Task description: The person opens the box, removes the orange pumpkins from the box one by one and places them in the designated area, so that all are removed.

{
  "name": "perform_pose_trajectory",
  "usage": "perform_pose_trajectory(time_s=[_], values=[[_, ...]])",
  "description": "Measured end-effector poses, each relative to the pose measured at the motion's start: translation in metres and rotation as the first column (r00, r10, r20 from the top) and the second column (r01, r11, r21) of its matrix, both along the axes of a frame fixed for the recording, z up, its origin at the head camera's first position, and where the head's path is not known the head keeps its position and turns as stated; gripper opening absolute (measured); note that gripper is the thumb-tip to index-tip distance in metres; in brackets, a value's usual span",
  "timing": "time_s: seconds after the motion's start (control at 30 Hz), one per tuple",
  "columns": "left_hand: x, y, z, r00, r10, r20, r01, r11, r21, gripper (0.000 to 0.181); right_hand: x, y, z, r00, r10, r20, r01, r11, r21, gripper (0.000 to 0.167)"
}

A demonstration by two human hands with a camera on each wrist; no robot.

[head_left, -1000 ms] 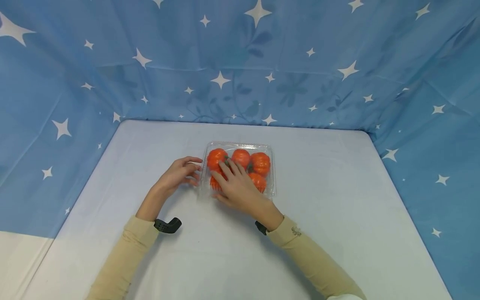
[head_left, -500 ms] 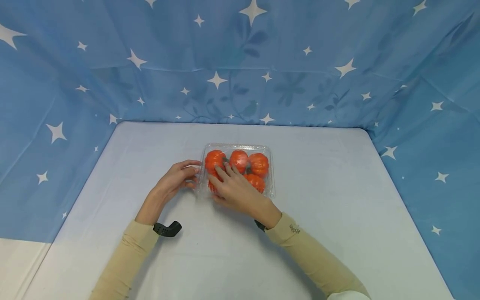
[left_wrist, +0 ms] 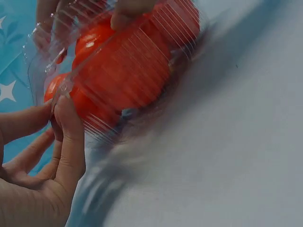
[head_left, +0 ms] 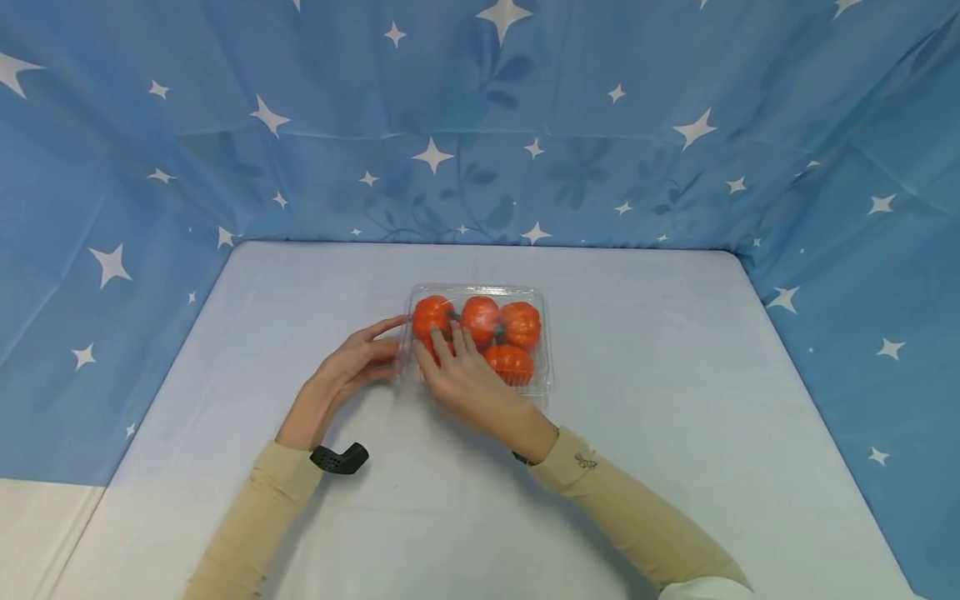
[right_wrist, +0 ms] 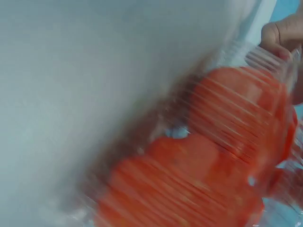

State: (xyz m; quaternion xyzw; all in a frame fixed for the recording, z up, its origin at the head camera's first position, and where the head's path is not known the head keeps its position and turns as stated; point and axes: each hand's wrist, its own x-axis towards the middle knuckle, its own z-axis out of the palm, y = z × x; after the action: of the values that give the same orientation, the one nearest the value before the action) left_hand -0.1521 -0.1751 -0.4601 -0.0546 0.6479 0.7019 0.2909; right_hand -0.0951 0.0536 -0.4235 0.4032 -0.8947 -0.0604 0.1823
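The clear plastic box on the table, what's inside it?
Inside the clear plastic box are orange pumpkin-shaped pieces: four show well in the head view, and part of another shows by the right hand, which covers much of it. Whatever lies beneath them is hidden from above.

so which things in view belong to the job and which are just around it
Part of the job:
clear plastic box
orange pumpkin-like pieces inside it
left hand, pinching the box's edge
right hand, over the pieces

Just surroundings:
white table under the box
blue starry curtain behind
black device at the left wrist
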Motion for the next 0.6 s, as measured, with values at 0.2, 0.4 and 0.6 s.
perform_pose_trajectory(time_s=[0.2,0.4,0.6], values=[[-0.0032,0.0047,-0.0064,0.999,0.026,0.028,-0.027,0.999,0.045,0.059,-0.0025,0.0012,-0.0025,1.000,-0.017,-0.001,0.017,1.000,-0.020,0.053],[-0.0031,0.0056,-0.0099,1.000,0.019,0.011,-0.020,0.997,0.076,0.062,-0.0030,0.0036,-0.0001,1.000,0.015,0.024,-0.014,0.999,-0.035,0.049],[-0.0025,0.0017,-0.0085,1.000,0.030,0.002,-0.030,0.996,0.080,0.060,-0.0074,0.0086,-0.0007,0.992,0.050,0.119,-0.038,0.994,-0.098,0.060]])
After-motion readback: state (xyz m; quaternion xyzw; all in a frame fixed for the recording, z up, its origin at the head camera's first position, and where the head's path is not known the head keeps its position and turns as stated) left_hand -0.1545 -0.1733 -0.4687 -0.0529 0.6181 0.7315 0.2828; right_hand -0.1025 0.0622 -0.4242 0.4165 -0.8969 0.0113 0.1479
